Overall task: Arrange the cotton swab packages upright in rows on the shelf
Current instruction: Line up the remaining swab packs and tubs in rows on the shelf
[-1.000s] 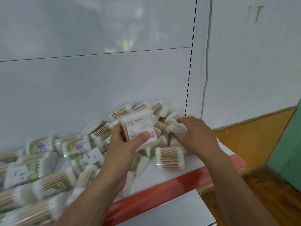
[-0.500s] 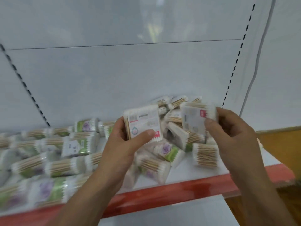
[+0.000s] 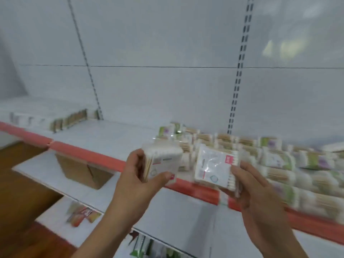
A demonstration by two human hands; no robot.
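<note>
A person's left hand point(image 3: 137, 175) grips a cotton swab package point(image 3: 163, 162) above the shelf's red front edge point(image 3: 89, 155), thumb across its printed face and fingers curled behind; motion blur hides whether it is one pack or several stacked. Just beside it, the right hand point(image 3: 255, 192) pinches a second package point(image 3: 214, 168) by its right side, clear wrapper and red label toward the camera. The two packages sit near each other without touching. Behind and to the right of both hands, a loose pile of swab packages point(image 3: 270, 159) lies on its sides across the white shelf point(image 3: 104, 135), reaching toward the back panel point(image 3: 158, 90). At the shelf's far left, a short row of packages point(image 3: 70, 120) stands against the back, well apart from the pile. On the lower shelf point(image 3: 167, 211) sits an open cardboard box point(image 3: 81, 170); lower still lie colourful packets point(image 3: 81, 215). Wooden floor point(image 3: 18, 174) shows at left.
</note>
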